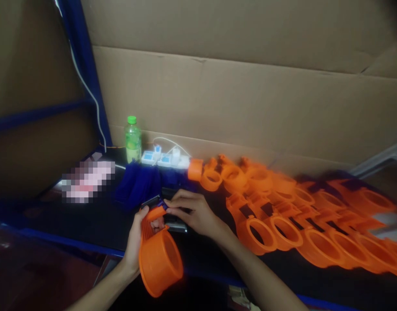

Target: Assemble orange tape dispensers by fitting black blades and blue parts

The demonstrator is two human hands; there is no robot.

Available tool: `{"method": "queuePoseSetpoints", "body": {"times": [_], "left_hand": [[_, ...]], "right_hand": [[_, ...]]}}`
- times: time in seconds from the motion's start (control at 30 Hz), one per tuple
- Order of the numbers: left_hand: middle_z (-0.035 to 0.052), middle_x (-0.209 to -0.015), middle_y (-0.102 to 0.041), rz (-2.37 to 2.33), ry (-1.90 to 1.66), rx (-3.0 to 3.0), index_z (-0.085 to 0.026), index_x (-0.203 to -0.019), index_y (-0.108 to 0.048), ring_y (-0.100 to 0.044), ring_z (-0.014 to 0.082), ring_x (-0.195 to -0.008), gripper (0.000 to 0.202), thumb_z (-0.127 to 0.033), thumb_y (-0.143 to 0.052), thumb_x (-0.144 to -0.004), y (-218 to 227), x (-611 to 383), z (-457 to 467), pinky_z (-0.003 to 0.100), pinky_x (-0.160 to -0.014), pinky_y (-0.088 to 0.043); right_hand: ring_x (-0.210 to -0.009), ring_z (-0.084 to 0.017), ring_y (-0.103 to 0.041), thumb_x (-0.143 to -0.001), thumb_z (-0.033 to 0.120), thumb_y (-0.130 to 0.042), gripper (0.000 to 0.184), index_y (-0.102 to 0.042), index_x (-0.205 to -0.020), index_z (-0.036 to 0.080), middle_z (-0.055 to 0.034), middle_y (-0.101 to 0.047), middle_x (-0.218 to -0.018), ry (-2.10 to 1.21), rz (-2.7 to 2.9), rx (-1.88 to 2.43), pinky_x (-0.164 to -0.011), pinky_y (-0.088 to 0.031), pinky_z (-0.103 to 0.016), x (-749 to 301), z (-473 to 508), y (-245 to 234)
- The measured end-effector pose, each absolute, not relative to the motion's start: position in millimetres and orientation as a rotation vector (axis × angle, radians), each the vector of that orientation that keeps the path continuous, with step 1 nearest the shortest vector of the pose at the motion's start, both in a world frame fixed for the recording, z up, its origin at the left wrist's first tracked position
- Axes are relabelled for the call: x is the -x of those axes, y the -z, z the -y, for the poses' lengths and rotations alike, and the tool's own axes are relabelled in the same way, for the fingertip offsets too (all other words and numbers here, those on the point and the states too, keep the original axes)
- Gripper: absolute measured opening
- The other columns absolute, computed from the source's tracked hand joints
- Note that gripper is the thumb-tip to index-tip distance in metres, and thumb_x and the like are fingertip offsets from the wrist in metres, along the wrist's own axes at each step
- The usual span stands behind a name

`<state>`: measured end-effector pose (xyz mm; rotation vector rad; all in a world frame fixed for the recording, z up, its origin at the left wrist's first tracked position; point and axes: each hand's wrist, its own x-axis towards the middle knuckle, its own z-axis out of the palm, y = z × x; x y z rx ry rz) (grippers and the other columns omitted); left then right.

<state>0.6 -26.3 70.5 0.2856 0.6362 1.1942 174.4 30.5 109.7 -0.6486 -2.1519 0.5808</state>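
My left hand [136, 235] is closed around an orange plastic part [159, 255] with a round cup-shaped end and a ribbed handle, held just above the near edge of the dark table [88, 224]. My right hand [193, 211] pinches a small dark blue piece [164, 206] against the top of that orange part. A small dark object [175, 226] lies under my right hand.
Several matching orange parts [298, 211] lie in rows across the right of the table. A heap of dark blue pieces [137, 183] sits behind my hands. A green-capped bottle [133, 140] and a white power strip [164, 159] stand at the cardboard wall [250, 99].
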Motion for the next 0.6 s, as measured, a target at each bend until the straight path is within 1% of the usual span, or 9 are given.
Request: {"method": "queuePoseSetpoints", "body": {"times": [0.13,0.37,0.6], "left_hand": [[0.0015,-0.056,-0.062,-0.646,-1.206,-0.283,-0.012,-0.072,-0.069,-0.052,0.011,-0.047,0.035,-0.046,-0.067,-0.08,-73.0,-1.4,24.0,0.023,-0.05,-0.043],[0.0012,-0.055,-0.063,-0.652,-1.221,-0.276,-0.012,-0.068,-0.067,-0.054,0.0115,-0.047,0.033,-0.044,-0.069,-0.078,-76.4,-2.7,23.5,0.024,-0.051,-0.044],[0.0006,-0.054,-0.061,-0.646,-1.225,-0.287,-0.013,-0.069,-0.067,-0.052,0.0112,-0.046,0.032,-0.044,-0.068,-0.079,-76.9,-2.3,25.7,0.023,-0.05,-0.044]], "right_hand": [[-0.08,-0.011,-0.062,-0.095,0.026,-0.061,0.019,-0.074,-0.105,0.018,-0.0057,-0.064,-0.09,-0.593,2.187,0.65,-0.071,-0.053,-0.021,-177.0,-31.2,-112.3],[-0.079,-0.01,-0.062,-0.094,0.025,-0.062,0.02,-0.074,-0.107,0.017,-0.0058,-0.065,-0.091,-0.555,2.197,0.66,-0.07,-0.052,-0.02,-173.8,-28.1,-110.1],[-0.071,-0.009,-0.058,-0.093,0.027,-0.063,0.017,-0.075,-0.102,0.018,-0.0031,-0.062,-0.083,-0.564,2.136,0.662,-0.063,-0.049,-0.019,-172.1,-26.9,-105.6]]}}
